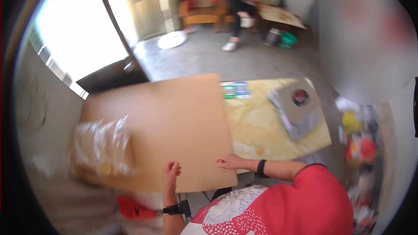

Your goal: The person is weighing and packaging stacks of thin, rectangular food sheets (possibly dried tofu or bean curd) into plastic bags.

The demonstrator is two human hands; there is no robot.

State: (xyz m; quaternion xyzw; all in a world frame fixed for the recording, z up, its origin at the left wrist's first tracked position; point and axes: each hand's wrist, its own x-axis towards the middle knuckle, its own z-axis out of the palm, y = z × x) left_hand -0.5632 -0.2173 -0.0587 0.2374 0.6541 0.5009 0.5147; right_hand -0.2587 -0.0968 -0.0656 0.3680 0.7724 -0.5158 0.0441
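Observation:
Both of my hands are over a large flat sheet of brown cardboard [183, 120] on the table. My left hand [172, 170] has its fingers curled in near the sheet's front edge, and nothing shows in it. My right hand [229, 162] is close to the sheet's right edge, fingers bent inward, also with nothing visible in it. Whether either hand touches the cardboard cannot be told. A clear plastic-wrapped bundle [103, 148] lies on the left part of the sheet, blurred. Black bands circle both my wrists.
Right of the cardboard is a yellow marbled tabletop [251, 127]. It bears a grey-brown flat package [295, 111] with a round dark label, and green and blue cards [235, 90]. A person [243, 0] sits beyond. A red item [135, 208] lies below left.

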